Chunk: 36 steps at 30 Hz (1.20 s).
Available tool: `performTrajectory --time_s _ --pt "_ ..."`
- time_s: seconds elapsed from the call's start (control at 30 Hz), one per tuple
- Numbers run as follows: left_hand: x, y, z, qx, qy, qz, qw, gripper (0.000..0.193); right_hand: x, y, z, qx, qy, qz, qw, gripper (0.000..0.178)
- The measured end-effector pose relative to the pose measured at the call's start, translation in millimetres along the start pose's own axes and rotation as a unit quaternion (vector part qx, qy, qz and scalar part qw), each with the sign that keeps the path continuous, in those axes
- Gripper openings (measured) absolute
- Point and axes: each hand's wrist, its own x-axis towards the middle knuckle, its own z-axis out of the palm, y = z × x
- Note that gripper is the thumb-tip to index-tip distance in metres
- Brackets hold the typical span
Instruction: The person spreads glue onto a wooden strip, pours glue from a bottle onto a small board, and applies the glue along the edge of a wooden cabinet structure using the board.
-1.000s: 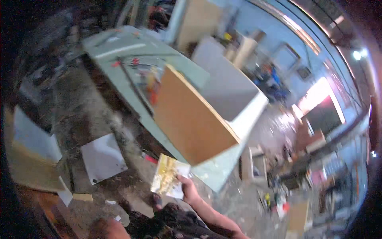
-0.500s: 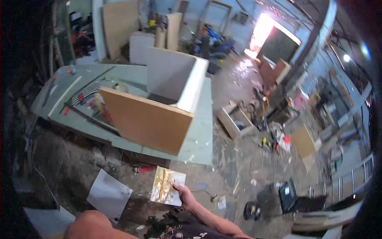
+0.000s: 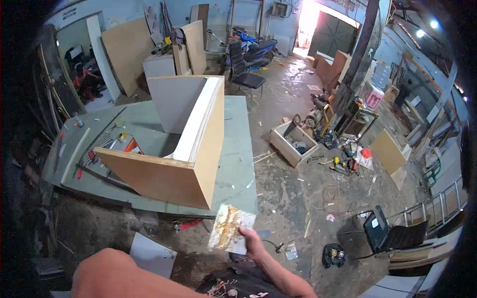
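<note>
My right hand (image 3: 252,244) grips the lower right edge of a small white board (image 3: 232,228), its thumb lying on the top face. A yellow-brown, lumpy smear runs across that face. The board is held just off the near edge of a pale green table (image 3: 238,174). On this table stands a three-sided assembly of panels (image 3: 154,176), light wood outside and white inside, with the board near its front right corner. At the lower left my bent left arm (image 3: 112,270) shows, but its hand is out of sight.
A white panel (image 3: 151,254) lies low beside my left arm. Red-handled tool (image 3: 189,225) is on the floor by the table. Further right are an open drawer-like box (image 3: 294,144), scattered tools (image 3: 343,165), a black chair (image 3: 385,231) and a ladder (image 3: 432,208). A motorbike (image 3: 253,47) stands behind.
My view has shifted, and the right outer face of the panel assembly now shows. The smeared board and my right hand sit further right in the picture, the board still gripped.
</note>
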Motion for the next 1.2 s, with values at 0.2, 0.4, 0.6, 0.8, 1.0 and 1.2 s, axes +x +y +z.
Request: performTrajectory --time_s 0.2,0.4,0.6,0.8,1.0,1.2 --pt "25.8 30.9 6.5 0.033 -0.062 0.030 0.997 0.101 13.5 -61.1 -29.2 0.034 0.005 -0.042 0.999 0.046" --pt "75.3 89.2 -24.3 0.135 -0.175 0.223 0.949 0.107 46.2 -80.4 -48.1 -0.024 0.036 -0.062 0.997 0.062" --pt "154.6 148.7 -79.7 0.067 -0.151 0.456 0.874 0.113 78.1 -105.9 -65.3 0.011 0.002 -0.064 0.998 0.049" --pt "68.5 -25.0 -44.8 -0.178 0.267 0.116 0.940 0.076 77.9 -70.8 -95.7 0.059 -0.008 -0.075 0.995 0.047" --pt "-73.7 -183.9 65.0 0.325 -0.148 -0.362 0.861 0.058 102.4 -65.6 -104.3 0.065 -0.033 -0.084 0.994 0.048" --pt "-192.4 -154.0 135.7 -0.117 -0.063 -0.435 0.891 0.040 165.4 -71.7 -86.7 0.052 -0.065 -0.044 0.996 0.043"
